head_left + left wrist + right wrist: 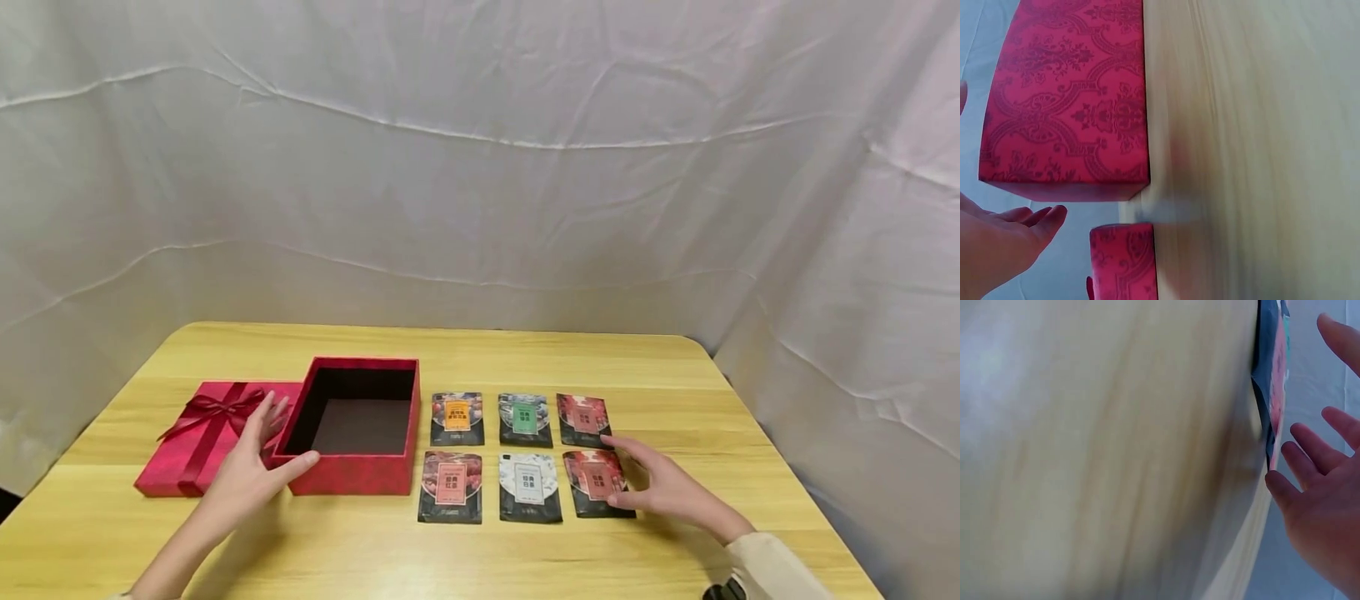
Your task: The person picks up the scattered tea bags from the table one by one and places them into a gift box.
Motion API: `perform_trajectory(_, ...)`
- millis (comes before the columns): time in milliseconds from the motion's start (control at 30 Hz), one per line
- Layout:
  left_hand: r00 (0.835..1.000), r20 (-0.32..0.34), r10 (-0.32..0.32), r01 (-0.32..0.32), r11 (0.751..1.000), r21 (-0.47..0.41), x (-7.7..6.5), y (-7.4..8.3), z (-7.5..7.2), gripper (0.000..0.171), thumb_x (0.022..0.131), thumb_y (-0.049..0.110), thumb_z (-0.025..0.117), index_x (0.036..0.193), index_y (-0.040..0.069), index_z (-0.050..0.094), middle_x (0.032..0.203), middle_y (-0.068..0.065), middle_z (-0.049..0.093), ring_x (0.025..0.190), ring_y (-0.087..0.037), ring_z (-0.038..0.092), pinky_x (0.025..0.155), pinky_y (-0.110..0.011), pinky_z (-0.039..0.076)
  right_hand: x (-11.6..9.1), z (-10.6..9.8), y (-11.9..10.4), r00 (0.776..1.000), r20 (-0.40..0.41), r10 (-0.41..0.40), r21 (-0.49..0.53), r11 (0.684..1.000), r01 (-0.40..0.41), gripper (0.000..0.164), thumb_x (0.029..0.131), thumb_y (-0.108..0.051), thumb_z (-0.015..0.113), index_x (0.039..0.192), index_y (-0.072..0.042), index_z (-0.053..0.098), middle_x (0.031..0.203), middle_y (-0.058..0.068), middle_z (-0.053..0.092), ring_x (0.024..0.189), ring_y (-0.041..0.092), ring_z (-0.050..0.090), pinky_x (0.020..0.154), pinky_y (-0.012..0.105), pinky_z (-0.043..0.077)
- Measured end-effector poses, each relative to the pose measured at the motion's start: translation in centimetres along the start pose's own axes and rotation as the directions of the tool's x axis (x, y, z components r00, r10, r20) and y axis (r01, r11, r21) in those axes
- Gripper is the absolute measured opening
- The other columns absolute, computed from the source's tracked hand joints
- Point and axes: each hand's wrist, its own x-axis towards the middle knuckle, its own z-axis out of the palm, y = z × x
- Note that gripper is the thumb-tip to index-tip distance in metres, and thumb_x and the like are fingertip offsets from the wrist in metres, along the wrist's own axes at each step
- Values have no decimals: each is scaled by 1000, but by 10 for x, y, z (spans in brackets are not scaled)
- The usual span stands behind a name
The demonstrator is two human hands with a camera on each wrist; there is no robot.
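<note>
My left hand point(247, 471) is at the left front corner of an uncovered red gift box point(352, 473) with a dark interior. Its fingers are extended and the thumb points over the front rim; whether it touches the box cannot be told. In the left wrist view the fingers point(1050, 225) are loosely bent beside the patterned box wall. My right hand point(671, 487) hovers at the right edge of the lower right red-label tea sachet point(600, 483), fingers spread and relaxed. Just above lies another red-label sachet point(583, 419). The right wrist view shows the hand point(1329, 506) holding nothing.
The red lid with a ribbon bow point(225, 408) lies left of the box. Between box and right hand lie an orange-label sachet point(457, 419), a green-label one point(525, 419), a pink-label one point(450, 487) and a white one point(529, 487). A pale curtain point(480, 208) surrounds the wooden table point(465, 562).
</note>
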Motion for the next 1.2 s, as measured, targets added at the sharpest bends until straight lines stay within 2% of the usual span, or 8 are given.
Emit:
perform_trajectory(167, 1000, 11, -22, 22, 1000, 18, 1, 1, 4, 102, 85, 29, 75, 155, 5, 4, 155, -24, 20, 137, -47, 21, 101, -69, 24, 0, 2, 0, 999, 36, -7, 5, 1000, 7, 88, 71, -34, 85, 143, -4, 45, 141, 30, 40, 129, 52, 33, 101, 69, 24)
perform_trajectory(333, 995, 36, -95, 93, 995, 44, 1, 4, 6, 100, 87, 37, 71, 156, 12, 5, 156, -25, 14, 136, -51, 18, 96, -73, 26, 0, 4, 6, 998, 62, -26, 29, 999, 24, 93, 66, -35, 87, 144, -5, 44, 142, 29, 39, 131, 50, 31, 103, 68, 21)
perform_trajectory(467, 991, 41, -127, 126, 992, 26, 2, 5, 7, 98, 87, 39, 71, 156, 13, 7, 155, -26, 14, 135, -52, 18, 95, -73, 27, 1, 5, 9, 992, 87, -96, 41, 995, 93, 93, 66, -29, 88, 143, -2, 43, 141, 29, 39, 129, 51, 32, 102, 69, 22)
perform_trajectory(600, 991, 45, -128, 128, 992, 6, 3, 3, 8, 97, 87, 37, 71, 156, 11, 8, 154, -27, 16, 135, -51, 18, 96, -73, 27, 1, 5, 12, 984, 101, -150, 18, 989, 148, 91, 66, -25, 87, 142, 1, 44, 139, 30, 40, 126, 51, 34, 99, 70, 24)
perform_trajectory(900, 991, 43, -128, 129, 991, -23, 3, 3, 10, 97, 87, 34, 72, 156, 9, 8, 155, -27, 14, 136, -50, 16, 98, -73, 25, 3, 6, 10, 984, 116, -137, -17, 990, 140, 88, 65, -27, 88, 139, -3, 48, 138, 27, 42, 125, 49, 35, 97, 71, 26)
perform_trajectory(1200, 993, 35, -117, 118, 992, -48, 1, 3, 11, 96, 87, 31, 72, 156, 9, 9, 155, -26, 15, 137, -49, 16, 98, -72, 25, 1, 8, 10, 979, 99, -177, -70, 980, 184, 83, 65, -25, 87, 138, -5, 51, 138, 22, 46, 125, 45, 37, 97, 69, 30)
